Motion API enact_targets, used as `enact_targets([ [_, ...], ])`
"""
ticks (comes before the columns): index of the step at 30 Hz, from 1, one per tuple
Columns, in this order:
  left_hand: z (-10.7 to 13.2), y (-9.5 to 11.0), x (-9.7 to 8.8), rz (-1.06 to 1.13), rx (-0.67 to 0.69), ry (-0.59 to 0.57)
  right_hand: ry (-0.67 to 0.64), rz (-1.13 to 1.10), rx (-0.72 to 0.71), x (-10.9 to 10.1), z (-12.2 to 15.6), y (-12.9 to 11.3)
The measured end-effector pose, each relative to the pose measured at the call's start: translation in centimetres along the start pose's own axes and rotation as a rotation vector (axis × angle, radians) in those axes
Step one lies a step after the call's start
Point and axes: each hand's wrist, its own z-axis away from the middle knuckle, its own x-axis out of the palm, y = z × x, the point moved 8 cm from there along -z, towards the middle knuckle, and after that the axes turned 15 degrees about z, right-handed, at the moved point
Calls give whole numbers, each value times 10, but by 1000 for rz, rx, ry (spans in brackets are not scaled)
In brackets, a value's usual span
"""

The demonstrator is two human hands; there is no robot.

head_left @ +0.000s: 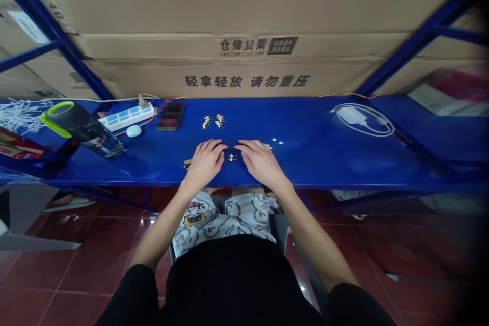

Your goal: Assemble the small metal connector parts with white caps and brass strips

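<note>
Both my hands rest palm down on the blue shelf (313,163), fingers stretched forward. My left hand (205,162) lies flat and holds nothing; a small brownish piece (187,164) pokes out by its left side. My right hand (259,159) also lies flat. Between the two hands sits a tiny metal and white part (232,157), untouched. A cluster of similar small parts (213,121) lies farther back, and a few white bits (277,140) lie just right of my right hand.
A dark bottle with a green ring (82,130) lies at the left, beside a white power strip (126,116) and a small pale round object (133,131). A white charger with coiled cable (361,118) sits at the right. Cardboard boxes (244,35) stand behind.
</note>
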Motion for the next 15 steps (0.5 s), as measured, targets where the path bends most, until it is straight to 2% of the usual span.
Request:
enact_targets([
  [3, -7, -10, -20, 94, -37, 9, -4, 0, 7, 1, 0, 0],
  [5, -16, -23, -47, 50, -61, 103, 0, 3, 5, 2, 1, 0],
  [7, -30, -43, -74, -17, -89, 162, 2, 3, 4, 2, 0, 0],
  [9, -45, -74, -94, -123, -191, 188, 2, 3, 5, 3, 0, 1],
  [10, -51, -92, -101, -168, -260, 179, 1, 3, 5, 3, 0, 1],
  [12, -60, -125, -104, -203, -382, 89, 0, 3, 2, 3, 1, 1],
  [14, -61, -150, -100, -201, -448, -8, -2, 3, -3, 3, 1, 1],
  [15, -61, -157, -101, -213, -453, -15, -1, 4, -3, 3, 1, 1],
])
